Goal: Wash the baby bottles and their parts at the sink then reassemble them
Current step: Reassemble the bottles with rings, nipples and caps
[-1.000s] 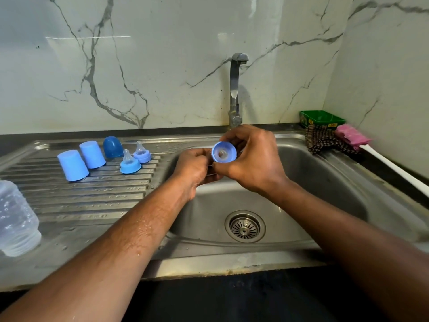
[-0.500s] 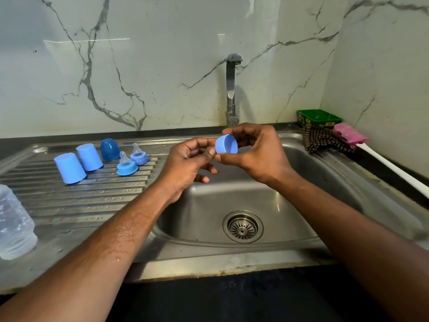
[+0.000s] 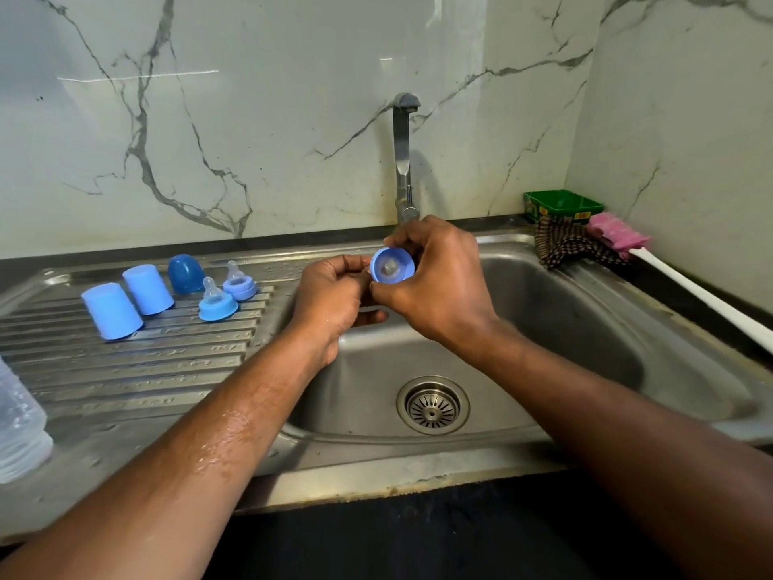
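Observation:
Over the sink basin [image 3: 564, 328], my right hand [image 3: 443, 286] grips a blue collar ring [image 3: 392, 267] with a clear teat inside it, its open side turned toward me. My left hand [image 3: 330, 299] is curled beside it, fingertips pinching the ring's left edge. On the ribbed drainboard [image 3: 125, 370] stand two light blue caps [image 3: 112, 311] [image 3: 148, 288], a dark blue dome cap [image 3: 185, 273] and two more collars with teats [image 3: 216, 301] [image 3: 239, 283]. A clear bottle [image 3: 19, 429] stands at the far left edge, partly cut off.
The tap [image 3: 403, 157] rises behind my hands with no water seen running. The drain [image 3: 433, 406] lies below. At the back right corner are a green box [image 3: 562, 205], a checked cloth [image 3: 564, 244] and a pink brush [image 3: 617, 236] with a long white handle [image 3: 702, 295].
The ring was turned sideways half a second ago and now faces me again with the teat showing. My left fingers have closed in against its left edge.

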Demonstrator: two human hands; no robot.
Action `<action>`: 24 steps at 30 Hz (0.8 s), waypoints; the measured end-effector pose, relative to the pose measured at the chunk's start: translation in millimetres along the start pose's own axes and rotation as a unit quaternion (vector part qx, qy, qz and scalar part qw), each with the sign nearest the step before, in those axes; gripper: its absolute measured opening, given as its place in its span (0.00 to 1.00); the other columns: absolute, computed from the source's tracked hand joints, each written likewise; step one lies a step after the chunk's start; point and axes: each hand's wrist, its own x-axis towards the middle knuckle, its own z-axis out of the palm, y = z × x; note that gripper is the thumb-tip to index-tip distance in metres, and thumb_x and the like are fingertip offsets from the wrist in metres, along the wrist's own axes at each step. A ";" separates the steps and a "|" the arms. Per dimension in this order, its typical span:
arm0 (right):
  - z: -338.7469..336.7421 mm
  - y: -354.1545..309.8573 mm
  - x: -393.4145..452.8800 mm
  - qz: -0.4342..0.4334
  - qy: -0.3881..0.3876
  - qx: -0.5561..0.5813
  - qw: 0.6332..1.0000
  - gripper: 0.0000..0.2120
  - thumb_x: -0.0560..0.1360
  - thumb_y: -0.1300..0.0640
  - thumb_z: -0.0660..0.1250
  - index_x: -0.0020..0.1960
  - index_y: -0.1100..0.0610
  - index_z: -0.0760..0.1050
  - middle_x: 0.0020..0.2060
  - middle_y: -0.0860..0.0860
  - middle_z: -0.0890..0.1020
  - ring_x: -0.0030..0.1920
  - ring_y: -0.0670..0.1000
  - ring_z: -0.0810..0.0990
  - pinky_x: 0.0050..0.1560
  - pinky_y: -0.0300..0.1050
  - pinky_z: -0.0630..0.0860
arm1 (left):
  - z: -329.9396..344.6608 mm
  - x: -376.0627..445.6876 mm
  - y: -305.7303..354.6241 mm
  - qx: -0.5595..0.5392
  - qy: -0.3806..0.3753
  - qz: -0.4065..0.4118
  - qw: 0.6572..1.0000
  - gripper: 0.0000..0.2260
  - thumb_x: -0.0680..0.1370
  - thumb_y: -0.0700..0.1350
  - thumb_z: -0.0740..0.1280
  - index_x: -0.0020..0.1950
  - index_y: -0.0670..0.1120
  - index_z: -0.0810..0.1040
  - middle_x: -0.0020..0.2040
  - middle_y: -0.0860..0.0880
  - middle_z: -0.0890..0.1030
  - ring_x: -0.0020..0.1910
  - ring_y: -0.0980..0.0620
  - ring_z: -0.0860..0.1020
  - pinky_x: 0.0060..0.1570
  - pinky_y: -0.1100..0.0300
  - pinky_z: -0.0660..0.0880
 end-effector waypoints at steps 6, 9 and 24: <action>-0.7 -1.7 1.9 -0.030 -0.018 -0.016 0.999 0.16 0.63 0.57 0.80 0.49 0.57 0.82 0.43 0.49 0.81 0.41 0.48 0.80 0.39 0.43 0.79 | -4.8 1.4 0.0 0.011 0.001 0.004 1.000 0.05 0.79 0.34 0.66 0.52 0.39 0.81 0.41 0.44 0.85 0.34 0.50 0.83 0.32 0.56 0.82; -7.7 1.3 3.3 0.013 -0.025 0.060 0.998 0.18 0.63 0.55 0.81 0.50 0.55 0.82 0.43 0.47 0.82 0.40 0.41 0.80 0.38 0.30 0.75 | -18.9 1.8 0.0 -0.037 -0.085 0.009 0.996 0.04 0.80 0.38 0.66 0.53 0.42 0.80 0.38 0.47 0.84 0.33 0.50 0.84 0.31 0.59 0.81; 6.9 32.6 1.6 0.111 -0.287 -0.017 0.951 0.17 0.63 0.56 0.82 0.50 0.52 0.83 0.42 0.46 0.84 0.41 0.43 0.81 0.41 0.38 0.74 | -41.4 7.5 7.0 0.368 -0.107 0.148 0.912 0.10 0.74 0.45 0.75 0.52 0.54 0.80 0.43 0.54 0.84 0.43 0.56 0.83 0.50 0.54 0.80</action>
